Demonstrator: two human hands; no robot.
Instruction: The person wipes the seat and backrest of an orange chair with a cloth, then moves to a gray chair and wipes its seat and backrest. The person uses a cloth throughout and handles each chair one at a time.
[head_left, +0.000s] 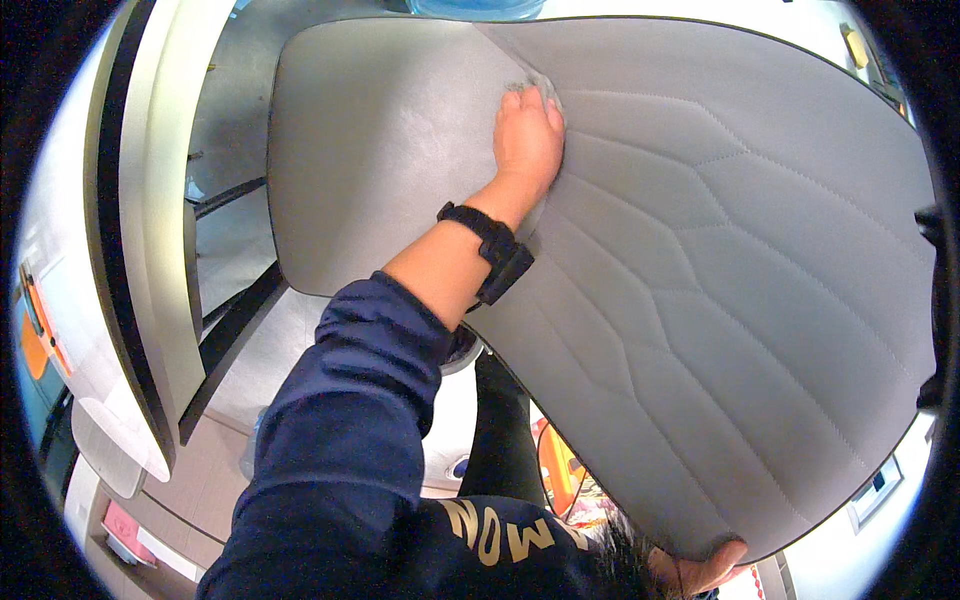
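Note:
Across the view lies a chair with a smooth grey seat (390, 150) and a quilted grey backrest (750, 262) with stitched lines. My left hand (529, 139) presses a bunched grey cloth (551, 94) into the crease where seat and backrest meet. The fingers are curled over the cloth, and much of it is hidden under them. A black band with a dark device (499, 259) is strapped on that wrist. At the lower edge of the backrest, my right hand (709, 568) grips the rim, partly hidden by the upholstery.
Beyond the seat stands a blue translucent plastic container (476, 7), cut by the view's edge. White furniture with a dark edge (142, 247) rises close on the left. Black metal bars (232, 352) run beside the seat. A pink box (127, 529) sits low at the left.

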